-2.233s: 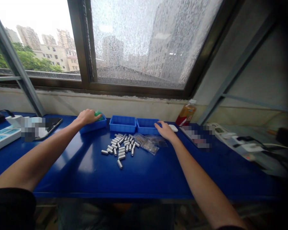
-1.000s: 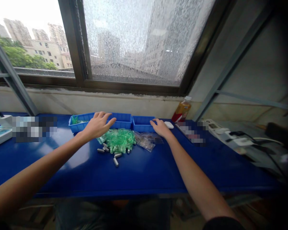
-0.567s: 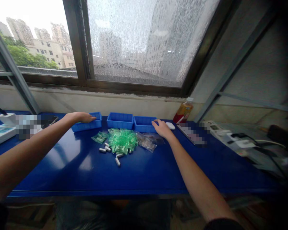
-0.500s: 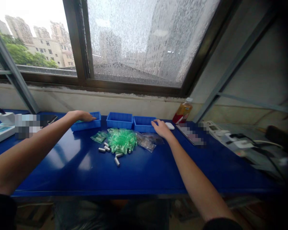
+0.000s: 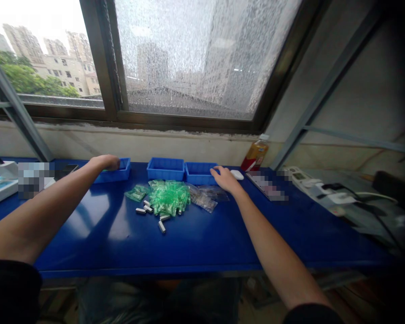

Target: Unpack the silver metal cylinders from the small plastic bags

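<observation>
My left hand [image 5: 105, 163] reaches over the left blue bin [image 5: 123, 170], which holds something light green. Its fingers dip behind the rim, partly hidden, and seem to grip the bin. At the right blue bin [image 5: 199, 173], my right hand [image 5: 224, 178] has thumb and fingers at the right end wall, closed on the rim. Between these stands the middle blue bin [image 5: 165, 170]. In front of the bins lies a pile of green clear packets [image 5: 168, 197], with a separate green packet [image 5: 137, 193] to its left and clear packets [image 5: 204, 199] to its right.
Several small silver-white blocks [image 5: 162, 227] lie before the pile on the blue table [image 5: 202, 247]. A white case [image 5: 236, 174], a drink bottle [image 5: 255, 153] and a flat blurred-out object [image 5: 266, 185] are at the right. Power strips [image 5: 0, 185] and cables occupy both sides.
My left hand and the left bin have shifted left, widening the space to the middle bin. My right hand stays at the right bin's end; the view has turned slightly.
</observation>
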Demonstrator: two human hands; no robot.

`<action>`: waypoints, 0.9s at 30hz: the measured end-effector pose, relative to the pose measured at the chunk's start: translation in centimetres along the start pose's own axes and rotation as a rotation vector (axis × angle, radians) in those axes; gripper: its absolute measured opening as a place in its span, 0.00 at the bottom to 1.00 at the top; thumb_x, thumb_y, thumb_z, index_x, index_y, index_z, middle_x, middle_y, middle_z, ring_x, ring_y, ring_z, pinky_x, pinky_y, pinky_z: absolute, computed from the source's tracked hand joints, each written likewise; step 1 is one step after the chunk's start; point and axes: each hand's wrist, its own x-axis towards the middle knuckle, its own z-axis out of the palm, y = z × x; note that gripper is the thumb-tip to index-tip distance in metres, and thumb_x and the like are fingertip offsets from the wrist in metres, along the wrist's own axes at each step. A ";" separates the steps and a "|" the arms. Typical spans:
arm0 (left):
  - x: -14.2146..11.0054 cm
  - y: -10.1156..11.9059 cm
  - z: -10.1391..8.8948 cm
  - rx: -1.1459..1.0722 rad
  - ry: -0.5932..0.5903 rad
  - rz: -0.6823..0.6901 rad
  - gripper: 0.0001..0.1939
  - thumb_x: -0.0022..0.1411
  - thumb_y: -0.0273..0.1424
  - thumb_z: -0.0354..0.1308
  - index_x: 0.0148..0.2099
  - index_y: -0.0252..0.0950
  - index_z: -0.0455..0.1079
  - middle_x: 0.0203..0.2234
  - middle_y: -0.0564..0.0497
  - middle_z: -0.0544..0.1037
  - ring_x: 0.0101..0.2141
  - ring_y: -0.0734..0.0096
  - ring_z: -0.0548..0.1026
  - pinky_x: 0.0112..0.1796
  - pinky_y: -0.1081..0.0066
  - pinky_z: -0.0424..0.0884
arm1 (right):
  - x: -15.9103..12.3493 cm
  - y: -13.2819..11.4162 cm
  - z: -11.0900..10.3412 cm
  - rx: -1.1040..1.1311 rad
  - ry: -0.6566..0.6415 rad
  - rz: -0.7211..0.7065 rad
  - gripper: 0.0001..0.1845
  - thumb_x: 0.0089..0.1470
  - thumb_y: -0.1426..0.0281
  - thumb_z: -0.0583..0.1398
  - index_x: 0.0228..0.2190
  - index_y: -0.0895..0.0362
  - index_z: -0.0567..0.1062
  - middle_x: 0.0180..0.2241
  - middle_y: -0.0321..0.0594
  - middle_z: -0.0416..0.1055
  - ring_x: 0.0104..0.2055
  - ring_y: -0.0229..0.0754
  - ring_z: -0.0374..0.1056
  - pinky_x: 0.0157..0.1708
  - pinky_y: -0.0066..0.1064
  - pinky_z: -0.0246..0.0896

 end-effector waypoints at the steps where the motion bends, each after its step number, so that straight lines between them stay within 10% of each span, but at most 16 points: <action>1: -0.2 -0.2 0.0 0.012 -0.026 -0.017 0.06 0.38 0.27 0.57 0.24 0.34 0.74 0.16 0.48 0.74 0.23 0.62 0.73 0.30 0.69 0.68 | 0.0 0.0 0.0 -0.001 0.000 0.001 0.28 0.56 0.54 0.46 0.49 0.60 0.66 0.48 0.55 0.63 0.52 0.50 0.60 0.50 0.36 0.51; 10: -2.7 -1.7 -2.6 -0.006 0.106 -0.108 0.18 0.43 0.22 0.54 0.40 0.36 0.71 0.32 0.45 0.77 0.34 0.59 0.74 0.34 0.68 0.68 | 0.1 0.0 0.0 -0.017 0.003 -0.003 0.28 0.56 0.55 0.47 0.49 0.60 0.66 0.49 0.54 0.63 0.52 0.49 0.60 0.49 0.35 0.52; 15: -7.4 1.0 -4.7 -0.097 0.453 -0.101 0.17 0.54 0.27 0.47 0.47 0.36 0.64 0.42 0.45 0.72 0.42 0.57 0.70 0.42 0.61 0.65 | 0.0 -0.3 -0.1 -0.027 0.010 -0.005 0.27 0.55 0.56 0.47 0.48 0.60 0.67 0.47 0.54 0.64 0.50 0.49 0.61 0.49 0.36 0.52; 17: -9.5 4.0 -4.2 -0.452 0.671 0.059 0.13 0.53 0.27 0.50 0.42 0.34 0.66 0.37 0.47 0.73 0.38 0.60 0.72 0.41 0.63 0.67 | -0.3 -0.6 -0.3 -0.039 0.024 -0.001 0.26 0.55 0.56 0.48 0.47 0.61 0.67 0.46 0.55 0.65 0.49 0.50 0.62 0.49 0.36 0.53; 23: -11.2 14.1 0.0 -1.109 0.453 0.403 0.10 0.52 0.30 0.54 0.38 0.33 0.66 0.34 0.49 0.74 0.33 0.72 0.73 0.35 0.72 0.69 | -2.1 -3.3 -1.4 -0.157 0.361 -0.128 0.23 0.53 0.59 0.53 0.45 0.62 0.69 0.44 0.54 0.62 0.49 0.55 0.58 0.49 0.44 0.52; 27: -9.6 16.2 2.3 -1.034 0.364 0.370 0.10 0.55 0.29 0.50 0.40 0.32 0.67 0.31 0.48 0.74 0.31 0.70 0.73 0.34 0.69 0.70 | -3.9 -7.2 -1.3 -0.033 0.468 -0.415 0.20 0.57 0.60 0.49 0.42 0.59 0.71 0.39 0.48 0.67 0.45 0.49 0.60 0.48 0.39 0.54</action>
